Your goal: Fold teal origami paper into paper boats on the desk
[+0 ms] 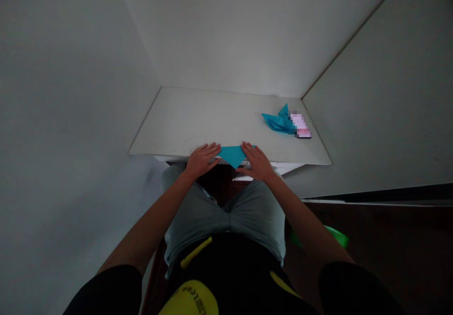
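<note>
A folded blue paper (232,154), shaped like a downward-pointing triangle, lies at the near edge of the white table (198,117). My left hand (202,159) rests flat on its left corner, fingers stretched forward. My right hand (255,161) presses flat on its right corner, fingers spread. The paper's lower tip hangs just past the table edge between my hands.
A finished blue folded paper figure (278,120) sits at the table's far right, next to a blurred pinkish object (300,125). White walls close in on the left, back and right. My knees are under the table; something green (336,236) lies on the dark floor at right.
</note>
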`<state>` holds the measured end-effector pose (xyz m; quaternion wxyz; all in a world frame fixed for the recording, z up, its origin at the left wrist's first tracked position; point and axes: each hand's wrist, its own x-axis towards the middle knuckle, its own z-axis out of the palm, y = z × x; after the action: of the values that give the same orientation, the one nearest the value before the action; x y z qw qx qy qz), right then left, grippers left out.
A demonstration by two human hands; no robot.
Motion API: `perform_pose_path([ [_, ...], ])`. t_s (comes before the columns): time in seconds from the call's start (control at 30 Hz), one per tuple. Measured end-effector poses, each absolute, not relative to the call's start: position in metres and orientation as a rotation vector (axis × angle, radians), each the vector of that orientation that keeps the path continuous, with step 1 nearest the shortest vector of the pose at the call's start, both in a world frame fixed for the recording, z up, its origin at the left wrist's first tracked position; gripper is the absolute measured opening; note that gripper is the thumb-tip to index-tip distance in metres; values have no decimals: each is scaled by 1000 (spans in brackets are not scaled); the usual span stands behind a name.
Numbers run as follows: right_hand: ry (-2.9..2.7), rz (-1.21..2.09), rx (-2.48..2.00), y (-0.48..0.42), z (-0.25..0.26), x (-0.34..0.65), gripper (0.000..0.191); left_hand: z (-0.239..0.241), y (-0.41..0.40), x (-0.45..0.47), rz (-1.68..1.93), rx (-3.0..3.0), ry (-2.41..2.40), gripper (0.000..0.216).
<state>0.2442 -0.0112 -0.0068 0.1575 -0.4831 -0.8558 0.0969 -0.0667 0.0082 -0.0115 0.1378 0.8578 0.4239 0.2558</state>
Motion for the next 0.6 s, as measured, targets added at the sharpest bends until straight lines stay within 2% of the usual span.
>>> perform_pose_path([
  [0.37,-2346,257,-1507,-15,-3,254,90,-12,17,-69,856,2232,1232,23],
  [0.43,-2302,338,-1452,-5,0,255,80,-10,25,-69,903,2093,1316,28],
  [0.53,-2127,570,-1368,18,1,257,53,-6,43,-65,945,1849,1404,39],
  [0.6,-1958,733,-1349,33,0,257,45,-3,55,-59,953,1754,1404,40],
])
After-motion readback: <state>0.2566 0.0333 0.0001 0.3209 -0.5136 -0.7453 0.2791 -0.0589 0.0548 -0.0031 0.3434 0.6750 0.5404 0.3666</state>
